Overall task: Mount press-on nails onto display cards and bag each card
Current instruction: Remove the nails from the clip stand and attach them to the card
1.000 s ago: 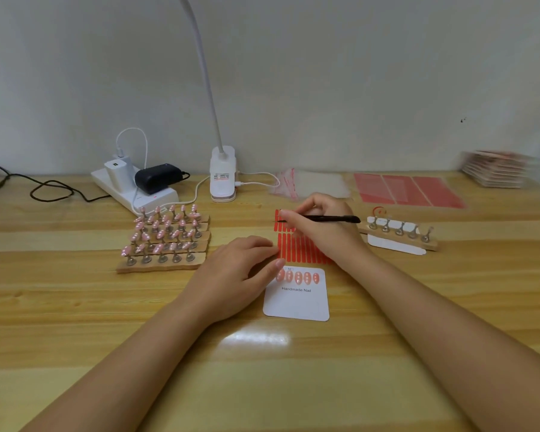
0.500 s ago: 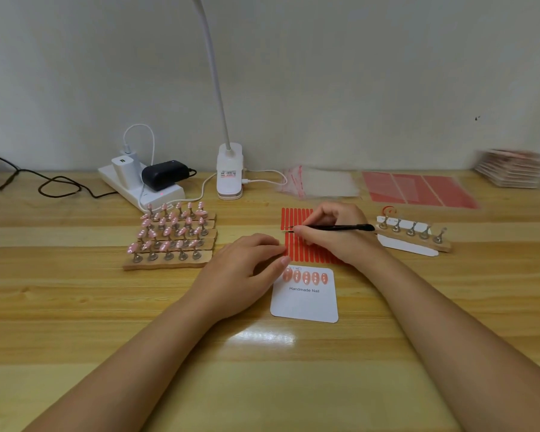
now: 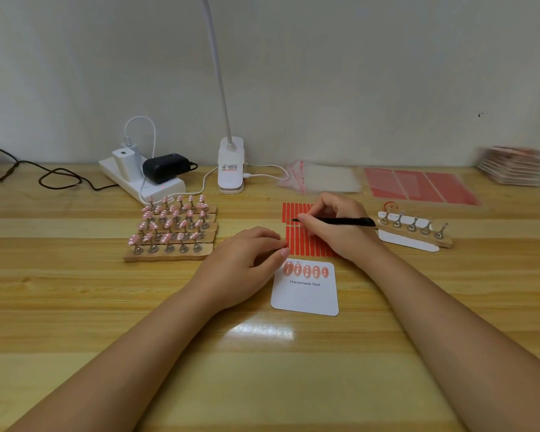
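We see the right hand (image 3: 337,227) at centre right of the frame, fingers curled round a black tweezer-like tool (image 3: 335,221), pinching it near its tip. The tip sits over the red adhesive-strip sheet (image 3: 306,241); we cannot tell if it touches. The hand's heel covers the sheet's right part.

Left hand (image 3: 243,269) at centre, fingers loosely bent, fingertips (image 3: 283,251) resting at the left edge of the red sheet, just above the card's upper left corner. It grips nothing that we can see.

Just below the sheet lies the white display card (image 3: 306,296), printed "Handmade Nail", flat on the wooden table (image 3: 75,307). Five pink press-on nails (image 3: 307,271) sit in a row along the card's top.

Left of centre: wooden nail-stand blocks (image 3: 172,227) in several rows, pink nails on the metal pegs. Right of the right hand: another wooden stand (image 3: 418,230) with five bare pegs, a white strip (image 3: 406,241) under its front edge.

Back of the table, upper middle: a white clip lamp (image 3: 230,165) with its gooseneck going up out of frame, and a white cable off its side. Left of it is a white power strip (image 3: 144,182) with a white charger and a black adapter plugged in. Right of the lamp are clear bags with red edge (image 3: 318,179), then red sheets (image 3: 418,185), then a blurred stack of packets (image 3: 515,165) at far right.
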A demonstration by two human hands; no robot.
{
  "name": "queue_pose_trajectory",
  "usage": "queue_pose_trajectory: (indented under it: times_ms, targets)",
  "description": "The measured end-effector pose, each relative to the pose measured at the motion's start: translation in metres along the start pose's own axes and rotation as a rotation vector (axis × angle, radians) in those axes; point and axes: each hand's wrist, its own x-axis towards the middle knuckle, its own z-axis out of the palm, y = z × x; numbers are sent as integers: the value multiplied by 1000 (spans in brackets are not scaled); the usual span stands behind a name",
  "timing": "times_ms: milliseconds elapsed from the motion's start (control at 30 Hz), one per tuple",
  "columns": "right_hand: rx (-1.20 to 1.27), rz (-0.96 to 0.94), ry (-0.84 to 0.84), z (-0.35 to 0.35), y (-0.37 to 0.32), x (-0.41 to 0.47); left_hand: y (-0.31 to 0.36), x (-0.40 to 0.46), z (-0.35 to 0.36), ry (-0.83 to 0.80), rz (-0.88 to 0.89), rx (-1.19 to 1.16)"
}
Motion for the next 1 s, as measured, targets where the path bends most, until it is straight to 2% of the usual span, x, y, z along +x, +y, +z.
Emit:
queue_pose_trajectory:
  times_ms: [200,533,800,1000]
  targets:
    - [154,81,145,-3,0,2,0,0,1,10,13,10]
    - [484,108,417,-13,-2,8,0,-2,1,19,35,18]
    - [621,63,496,-23,-14,12,1,-2,1,10,34,39]
    - [677,89,487,-22,-16,11,3,-6,1,41,75,121]
